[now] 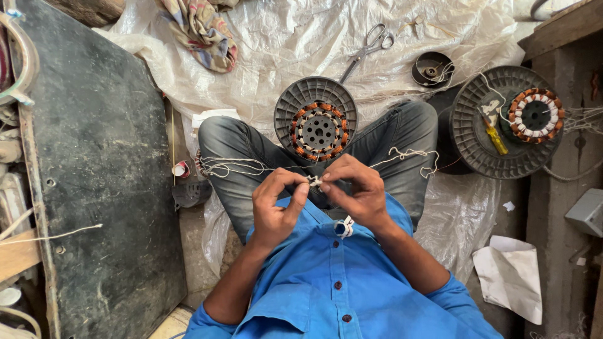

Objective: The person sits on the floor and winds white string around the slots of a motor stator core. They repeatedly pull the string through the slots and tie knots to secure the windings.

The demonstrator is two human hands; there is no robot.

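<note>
The string (pixel 314 182) sits pinched between my two hands, right in front of my chest and above my lap. My left hand (pixel 276 210) grips it from one side with thumb and forefinger closed on it; my right hand (pixel 358 191) does the same from the other, so both are equally near. From the pinch the string trails outward both ways across my knees, its run lying left to right. The motor winding (pixel 318 129) on its round grey plate rests just beyond my hands, between my knees.
</note>
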